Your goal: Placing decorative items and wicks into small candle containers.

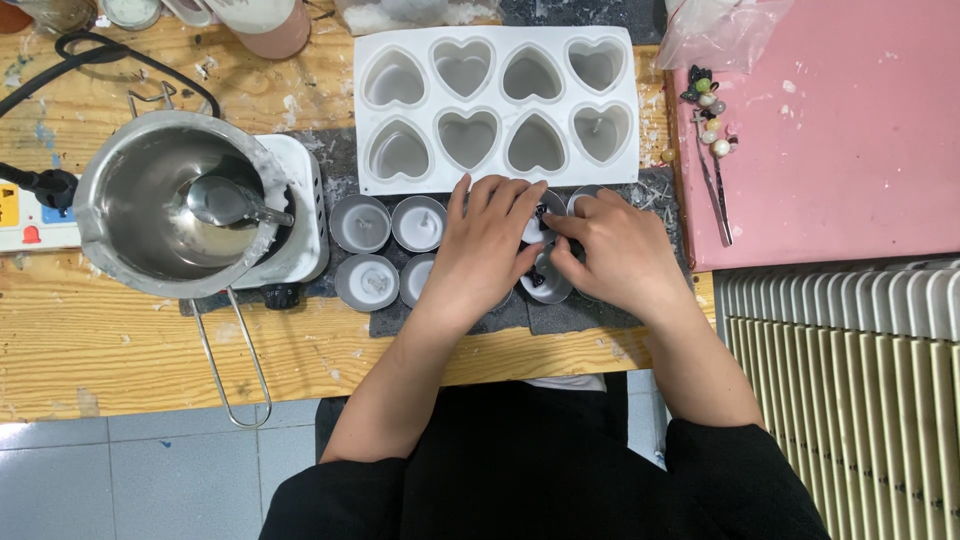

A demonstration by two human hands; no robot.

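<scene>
My left hand [483, 247] and my right hand [618, 250] rest together over a row of small round metal tealight cups [388, 224] filled with pale wax. The fingertips of both hands meet over one cup [548, 285] that has small dark pieces on its wax. My right fingers pinch a tiny dark piece there; my left fingers steady the cups. Just behind the cups lies a white silicone mould [497, 105] with several heart-shaped cavities holding wax.
A steel melting pot [172, 203] with a spoon and wire handle sits on a small white heater at left. A pink mat [840, 130] at right carries beads and tweezers [715, 185]. A ribbed cream panel [850, 380] stands at lower right. A power strip lies at far left.
</scene>
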